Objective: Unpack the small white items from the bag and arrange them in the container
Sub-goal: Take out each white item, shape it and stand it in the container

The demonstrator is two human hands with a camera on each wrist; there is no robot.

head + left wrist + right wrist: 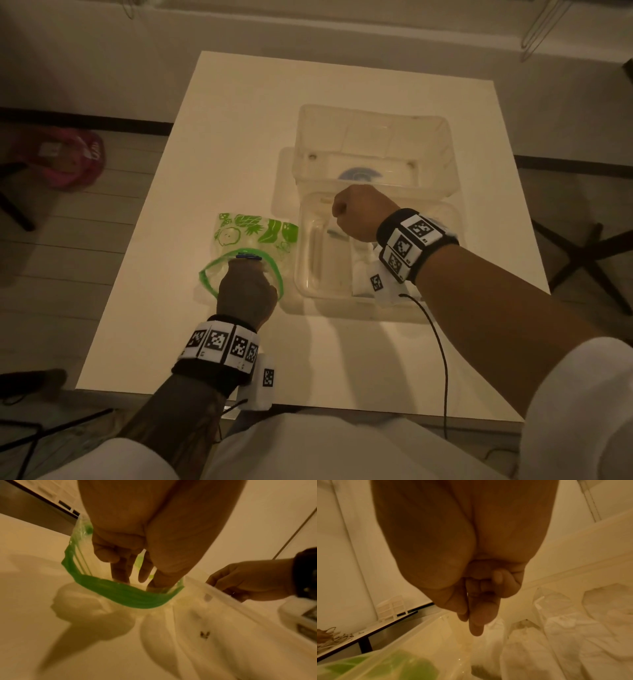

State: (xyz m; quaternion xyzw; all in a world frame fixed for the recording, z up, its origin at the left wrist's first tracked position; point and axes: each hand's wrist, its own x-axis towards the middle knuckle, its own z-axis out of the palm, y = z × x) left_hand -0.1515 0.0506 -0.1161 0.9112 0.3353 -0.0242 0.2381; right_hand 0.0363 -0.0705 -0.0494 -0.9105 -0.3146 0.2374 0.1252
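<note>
A white table (239,144) stands in a dim room, the bag (255,236) lying beside the clear container (308,240). The limp bag could slide or collapse as items are pulled out, since nothing pins it down. The left hand (246,291) reaches into the green-rimmed mouth, fingers (120,572) extended; whether they grip anything is hidden. The right hand (363,212) hovers over the container, fingers curled, apparently empty. White items (565,635) already lie inside.
</note>
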